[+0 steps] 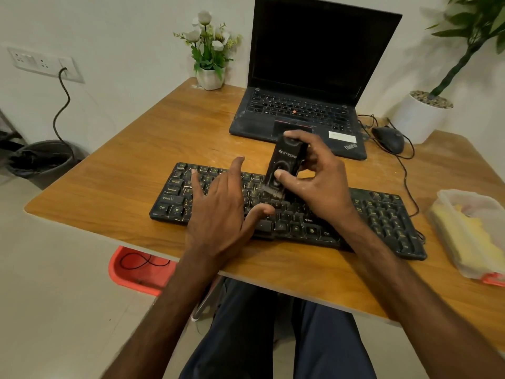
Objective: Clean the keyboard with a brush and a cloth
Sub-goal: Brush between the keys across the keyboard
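A black dusty keyboard [382, 212] lies across the near part of the wooden table [136, 165]. My left hand [221, 212] rests flat on its left half, fingers spread, holding nothing. My right hand [317, 184] grips a black brush tool [285, 165] upright over the keyboard's middle, its bristles down on the keys. A yellow cloth [470, 236] lies in a clear plastic box [464, 203] at the table's right edge.
An open black laptop [308, 77] stands behind the keyboard, with a black mouse [389, 138] and cables to its right. A small flower pot [210, 77] and a white plant pot [420, 116] sit at the back. A bin [41, 162] and a red tub [136, 272] are on the floor.
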A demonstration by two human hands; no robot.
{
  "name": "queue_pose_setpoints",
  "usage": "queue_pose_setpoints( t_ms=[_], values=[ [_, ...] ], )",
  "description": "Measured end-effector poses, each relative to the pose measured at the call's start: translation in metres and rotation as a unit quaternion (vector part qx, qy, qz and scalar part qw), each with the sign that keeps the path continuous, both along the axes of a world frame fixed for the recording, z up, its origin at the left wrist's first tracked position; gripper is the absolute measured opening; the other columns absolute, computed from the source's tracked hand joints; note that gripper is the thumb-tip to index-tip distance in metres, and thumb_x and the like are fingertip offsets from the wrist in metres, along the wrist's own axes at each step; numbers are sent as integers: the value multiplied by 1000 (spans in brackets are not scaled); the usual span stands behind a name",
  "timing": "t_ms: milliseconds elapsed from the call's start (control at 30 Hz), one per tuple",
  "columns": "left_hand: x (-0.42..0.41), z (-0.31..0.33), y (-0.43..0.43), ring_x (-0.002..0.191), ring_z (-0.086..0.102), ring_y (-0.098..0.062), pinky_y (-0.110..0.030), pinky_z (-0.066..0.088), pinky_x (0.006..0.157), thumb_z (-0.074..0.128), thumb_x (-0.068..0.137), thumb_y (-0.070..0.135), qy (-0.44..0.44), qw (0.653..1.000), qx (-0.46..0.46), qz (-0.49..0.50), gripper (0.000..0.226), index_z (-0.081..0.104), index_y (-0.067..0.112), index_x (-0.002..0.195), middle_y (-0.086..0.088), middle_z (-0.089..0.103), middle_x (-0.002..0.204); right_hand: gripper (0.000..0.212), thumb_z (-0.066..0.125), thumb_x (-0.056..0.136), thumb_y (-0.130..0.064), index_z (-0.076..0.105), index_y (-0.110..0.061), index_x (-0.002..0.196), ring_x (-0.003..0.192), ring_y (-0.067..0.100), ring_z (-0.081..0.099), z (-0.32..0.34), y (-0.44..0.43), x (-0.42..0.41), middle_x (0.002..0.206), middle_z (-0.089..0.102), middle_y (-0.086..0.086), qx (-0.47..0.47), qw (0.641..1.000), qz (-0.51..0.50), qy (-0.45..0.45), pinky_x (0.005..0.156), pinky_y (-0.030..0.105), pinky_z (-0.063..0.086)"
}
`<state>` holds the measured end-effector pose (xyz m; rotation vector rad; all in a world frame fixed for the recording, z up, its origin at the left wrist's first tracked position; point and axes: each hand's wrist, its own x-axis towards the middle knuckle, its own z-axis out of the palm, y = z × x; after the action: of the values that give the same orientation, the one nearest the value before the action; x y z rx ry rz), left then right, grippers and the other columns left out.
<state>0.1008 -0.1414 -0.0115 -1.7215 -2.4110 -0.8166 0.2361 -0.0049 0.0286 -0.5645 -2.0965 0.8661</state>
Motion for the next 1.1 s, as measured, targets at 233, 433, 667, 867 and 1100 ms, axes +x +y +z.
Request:
queue_pose_setpoints(
  t_ms=[233,433,667,867,1100],
  values=[
    [0,1,-1,134,53,-23,-67,10,119,-9,79,88,-15,1000,3,-6,116,17,7,158,-13,54,145,62,80,78,-8,53,-24,131,108,16,65,-4,-18,11,126,57,-7,-75,993,90,14,74,35,61],
    [0,1,0,130,55,-23,-67,11,119,-8,80,87,2,1000,-5,-8,115,19,5,157,-14,58,140,63,78,81,-14,50,-17,137,100,10,64,6,15,2,126,54,-7,101,994,-6,-41,65,22,60],
    [-1,0,-1,131,55,-24,-68,11,119,-5,82,86,1,1000,-2,-12,114,23,5,156,-14,58,140,63,80,79,-13,50,-27,133,116,14,59,-6,-19,19,133,52,-7,2,995,93,-20,74,32,61],
    [1,3,-2,131,54,-25,-67,9,119,-5,83,86,9,1000,-8,-12,113,27,4,155,-14,58,140,64,78,81,-17,49,-21,137,104,10,64,8,18,12,126,53,-7,83,995,-9,-45,65,20,59],
    [-1,1,-1,134,51,-24,-65,9,120,-3,84,86,0,1000,-1,-19,111,25,6,156,-13,55,143,62,79,81,-12,50,-19,135,114,13,60,-6,-22,9,132,54,-6,65,989,131,-30,77,27,60]
  ],
)
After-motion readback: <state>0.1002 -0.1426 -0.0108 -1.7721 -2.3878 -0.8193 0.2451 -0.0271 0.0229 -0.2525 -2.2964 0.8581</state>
